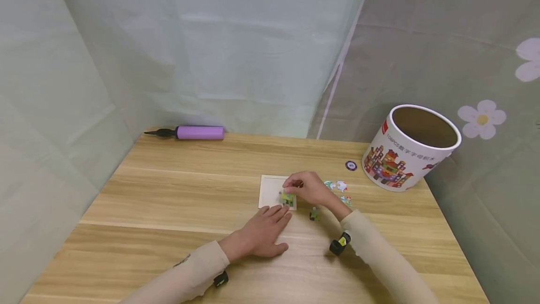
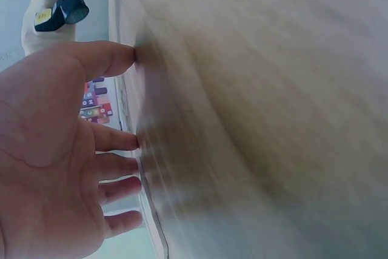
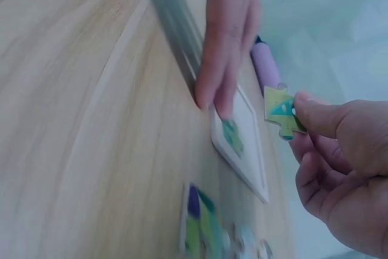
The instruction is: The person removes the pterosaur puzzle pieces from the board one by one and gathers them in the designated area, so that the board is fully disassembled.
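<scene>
My right hand [image 1: 310, 189] pinches a green and yellow jigsaw piece [image 3: 280, 111] between thumb and fingers, above the white puzzle tray [image 1: 268, 194]. In the right wrist view the piece is raised off the tray, its knobs showing. One green piece [image 3: 232, 137] lies inside the tray's near right corner. My left hand [image 1: 265, 231] is spread palm down, its straight fingertips at the tray's near edge. On the table to the tray's right lies a loose green and purple piece [image 1: 314, 214]; more pieces [image 1: 341, 186] sit behind the right hand, partly covered by it.
A large white printed bucket [image 1: 396, 163] stands at the back right, with a dark round token [image 1: 351, 165] beside it. At the back left a purple hand pump [image 1: 200, 133] lies near the curtain. Wrist cameras are strapped under both sleeves.
</scene>
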The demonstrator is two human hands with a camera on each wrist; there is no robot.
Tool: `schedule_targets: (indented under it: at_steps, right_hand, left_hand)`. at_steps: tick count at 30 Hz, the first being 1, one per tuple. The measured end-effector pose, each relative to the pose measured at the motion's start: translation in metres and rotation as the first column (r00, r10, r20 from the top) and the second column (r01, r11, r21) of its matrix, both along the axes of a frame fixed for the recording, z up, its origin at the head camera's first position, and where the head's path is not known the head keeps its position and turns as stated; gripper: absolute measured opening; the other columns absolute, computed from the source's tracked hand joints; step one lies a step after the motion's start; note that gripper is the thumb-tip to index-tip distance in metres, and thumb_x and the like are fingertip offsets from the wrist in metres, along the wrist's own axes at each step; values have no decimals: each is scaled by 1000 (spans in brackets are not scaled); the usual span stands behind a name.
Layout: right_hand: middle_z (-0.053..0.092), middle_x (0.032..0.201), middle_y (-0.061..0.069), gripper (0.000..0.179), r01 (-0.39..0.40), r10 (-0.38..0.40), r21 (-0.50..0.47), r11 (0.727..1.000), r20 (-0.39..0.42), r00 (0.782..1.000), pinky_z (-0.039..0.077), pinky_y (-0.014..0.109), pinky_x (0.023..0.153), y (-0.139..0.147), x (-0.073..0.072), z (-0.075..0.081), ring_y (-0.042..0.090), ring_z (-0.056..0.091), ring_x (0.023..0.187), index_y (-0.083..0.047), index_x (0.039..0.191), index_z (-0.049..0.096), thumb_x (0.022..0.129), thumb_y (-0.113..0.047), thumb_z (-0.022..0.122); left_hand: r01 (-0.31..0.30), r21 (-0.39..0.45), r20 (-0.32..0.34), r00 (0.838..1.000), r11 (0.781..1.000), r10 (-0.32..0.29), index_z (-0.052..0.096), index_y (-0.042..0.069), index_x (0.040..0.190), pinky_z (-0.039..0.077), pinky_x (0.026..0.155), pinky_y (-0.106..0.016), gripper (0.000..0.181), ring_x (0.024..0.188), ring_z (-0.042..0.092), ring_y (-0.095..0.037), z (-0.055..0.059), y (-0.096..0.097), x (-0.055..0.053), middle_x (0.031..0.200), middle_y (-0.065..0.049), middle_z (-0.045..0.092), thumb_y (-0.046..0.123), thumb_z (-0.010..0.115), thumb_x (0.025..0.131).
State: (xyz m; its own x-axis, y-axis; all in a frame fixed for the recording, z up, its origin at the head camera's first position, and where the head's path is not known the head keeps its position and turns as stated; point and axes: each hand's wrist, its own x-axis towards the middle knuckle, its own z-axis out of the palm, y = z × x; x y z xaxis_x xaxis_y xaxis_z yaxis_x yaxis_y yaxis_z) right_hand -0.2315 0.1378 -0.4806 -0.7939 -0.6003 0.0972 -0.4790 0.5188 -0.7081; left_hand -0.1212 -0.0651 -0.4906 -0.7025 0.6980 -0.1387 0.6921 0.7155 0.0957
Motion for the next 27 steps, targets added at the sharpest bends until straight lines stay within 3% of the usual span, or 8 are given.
schedule_targets:
  at_steps: [6, 13, 27]
  right_hand:
    - [75, 89, -7, 9, 35, -35, -5, 999, -34, 999, 57, 27, 76, 29, 10, 8, 6, 67, 80, -12, 98, 79, 95, -19, 74]
    - [77, 94, -4, 7, 71, -69, 23, 997, -75, 995, 58, 26, 71, 61, 22, 12, 4, 66, 78, -13, 96, 81, 93, -16, 76]
    - [76, 90, -8, 8, 132, -129, 82, 988, -42, 991, 56, 24, 68, 103, 41, 8, 3, 64, 76, -13, 97, 81, 93, -17, 76]
  left_hand:
    - [-3, -2, 20, 1000, 1000, 3, 38, 8, 158, 27, 123, -47, 78, 154, 27, -29, -3, -1, -2, 166, -10, 31, 57, 51, 99]
    - [-12, 30, 91, 996, 999, 9, 31, 10, 161, 22, 125, -47, 84, 156, 22, -30, -5, -8, -5, 169, -7, 25, 63, 49, 99]
    - [40, 40, 97, 994, 998, -44, 27, 6, 162, 24, 125, -44, 88, 156, 21, -30, -7, -16, -7, 170, -8, 22, 63, 49, 98]
